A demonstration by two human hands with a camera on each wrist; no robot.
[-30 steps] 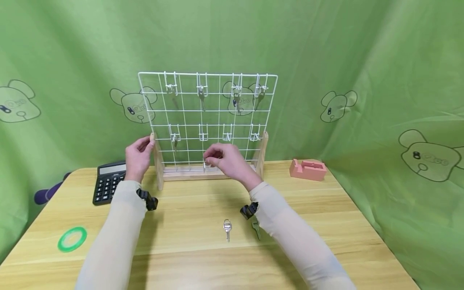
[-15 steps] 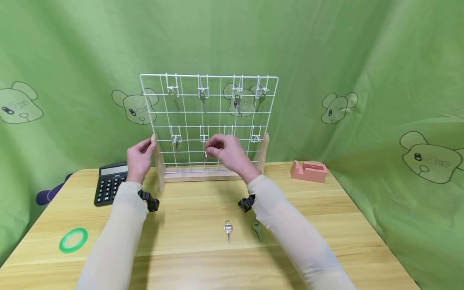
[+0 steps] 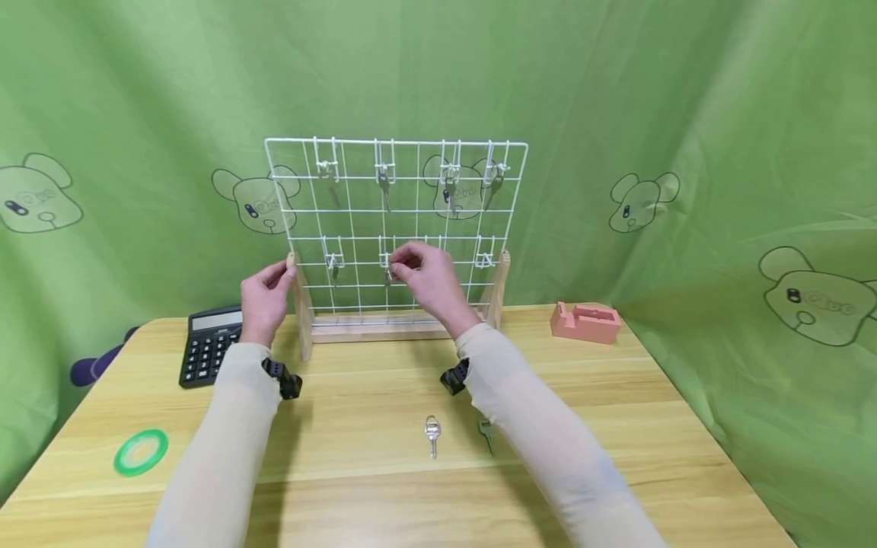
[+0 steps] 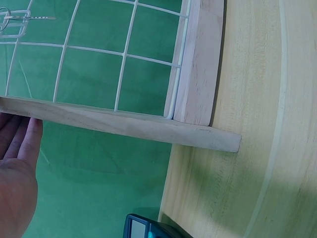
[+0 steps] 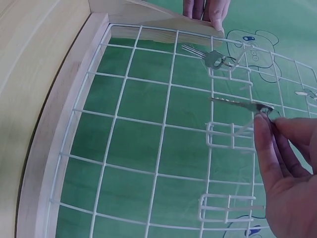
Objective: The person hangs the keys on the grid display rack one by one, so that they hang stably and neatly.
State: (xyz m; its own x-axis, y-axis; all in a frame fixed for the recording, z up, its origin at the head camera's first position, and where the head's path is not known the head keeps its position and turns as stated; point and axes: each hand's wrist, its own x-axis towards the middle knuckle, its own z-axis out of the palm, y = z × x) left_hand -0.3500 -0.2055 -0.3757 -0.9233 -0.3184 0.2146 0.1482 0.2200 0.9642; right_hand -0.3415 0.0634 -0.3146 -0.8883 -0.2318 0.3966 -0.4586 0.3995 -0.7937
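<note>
My right hand pinches a key by its ring between thumb and fingers, before the second hook of the lower row on a white wire grid rack. In the right wrist view the key's toothed blade points away from the fingertips. My left hand grips the top of the rack's left wooden post. Another key hangs on the lower row's left hook. Several keys hang along the upper row, among them one key on the second hook.
On the wooden table lie a silver key with a ring and a darker key. A black calculator and a green ring-shaped roll are at left. A pink tape dispenser stands at right, before green curtains.
My right hand has risen from near the rack's base to the lower hook row, carrying the key up with it. My left hand has stayed on the post.
</note>
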